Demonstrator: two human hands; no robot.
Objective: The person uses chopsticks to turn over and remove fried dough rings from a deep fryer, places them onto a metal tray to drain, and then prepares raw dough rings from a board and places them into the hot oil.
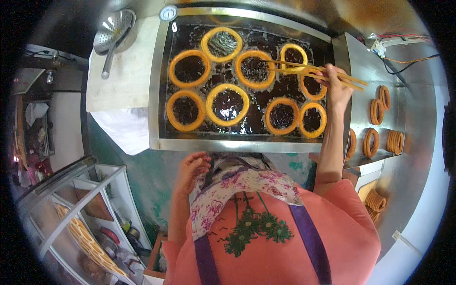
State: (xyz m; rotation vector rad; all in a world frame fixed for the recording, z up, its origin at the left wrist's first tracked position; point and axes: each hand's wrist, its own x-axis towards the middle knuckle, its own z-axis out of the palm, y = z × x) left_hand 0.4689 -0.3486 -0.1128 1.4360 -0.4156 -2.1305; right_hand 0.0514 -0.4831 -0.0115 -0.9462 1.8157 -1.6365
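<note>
My right hand (335, 88) grips a pair of long wooden chopsticks (311, 74) above the right part of a wide frying vat (247, 145) of dark oil. Their tips reach left to the edge of a golden dough ring (238, 71); I cannot tell whether they pinch it. Under the sticks lies a smaller, paler ring (283, 53). Several more rings, such as a pale yellow one (210, 105) and a browner one (171, 114), float in the oil. My left hand (194, 166) hangs near the vat's front edge, fingers loosely bent and apart, holding nothing.
A perforated skimmer (114, 38) rests on a white-covered surface (128, 71) at left, near a round dial thermometer (168, 13). Browned rings (372, 142) stand on a metal tray (363, 102) at right. A glass-sided case (90, 209) with pale rings (85, 237) is at lower left.
</note>
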